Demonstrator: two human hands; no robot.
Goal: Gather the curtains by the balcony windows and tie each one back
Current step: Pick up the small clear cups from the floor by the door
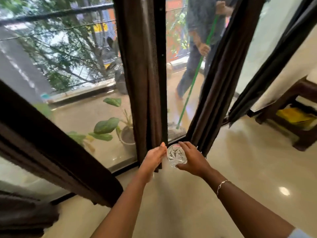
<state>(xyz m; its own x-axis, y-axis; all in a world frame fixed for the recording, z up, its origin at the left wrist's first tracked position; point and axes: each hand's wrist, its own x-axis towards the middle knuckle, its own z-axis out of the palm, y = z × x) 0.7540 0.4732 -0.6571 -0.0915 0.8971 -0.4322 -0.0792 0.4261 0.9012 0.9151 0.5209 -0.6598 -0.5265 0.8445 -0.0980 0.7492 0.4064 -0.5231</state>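
Tall glass panes [72, 66] in dark frames fill the view, with a glossy pale floor [240, 169] below. Three brown curtains are seen: one [51, 143] sweeping across the lower left, one [144, 74] hanging bunched at the centre post, one [221, 79] slanting at the right of the open gap. The cloth looks heavy, matt and deeply pleated. Beyond the glass a person [197, 57] works a green-handled mop [193, 81], and a potted plant [127, 134] stands close to the pane.

A cut glass [176, 156], round and faceted, is held just in front of the centre curtain's hem. The right hand [192, 158] is curled about its far side, thumb below, in a loose grip. The left hand [155, 156] is held nearly flat and open against its near side, touching rather than clasping.

No tie-back can be made out, and no curtain appears tied yet. The chief risk is judged to be the glass: its slick surface could slip from so light a hold and shatter on the hard floor. With both hands occupied, the cloth cannot be gathered until the glass is set down.
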